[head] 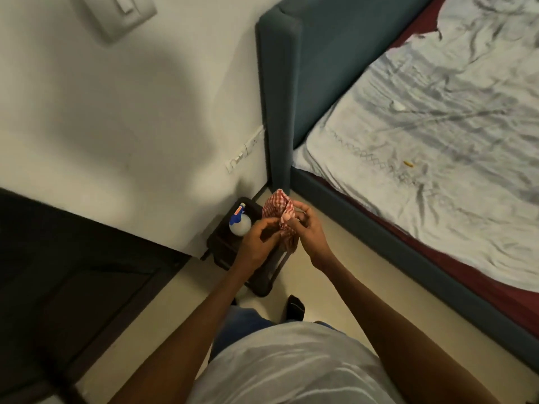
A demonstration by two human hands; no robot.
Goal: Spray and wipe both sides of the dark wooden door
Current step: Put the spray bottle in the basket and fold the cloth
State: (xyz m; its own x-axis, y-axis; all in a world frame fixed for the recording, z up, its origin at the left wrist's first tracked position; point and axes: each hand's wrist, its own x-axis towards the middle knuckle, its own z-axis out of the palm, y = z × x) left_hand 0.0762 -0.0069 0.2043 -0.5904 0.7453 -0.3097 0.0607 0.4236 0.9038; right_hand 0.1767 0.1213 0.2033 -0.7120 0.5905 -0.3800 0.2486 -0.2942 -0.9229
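**Both hands working the cloth beside the door**

I am looking down at my two hands held together in front of me, both pinching a red-and-white checked cloth [279, 212]. My left hand [258, 242] is curling its fingers round the lower part of the cloth, and my right hand [306, 228] is gripping the upper bunch with thumb and fingertips. The cloth is bunching up between them, hanging above a small dark stool [230, 252].

A spray bottle [239, 221] with a blue head is standing upright on the stool, just left of my left hand and not touched by it. The stool is sitting against the white wall [131, 126], near the corner of the bed [408, 141].

The dark door [67, 281] is lying at the lower left of my view, well apart from my hands, with its panelled face showing. A light switch [122, 16] is sitting on the wall above.
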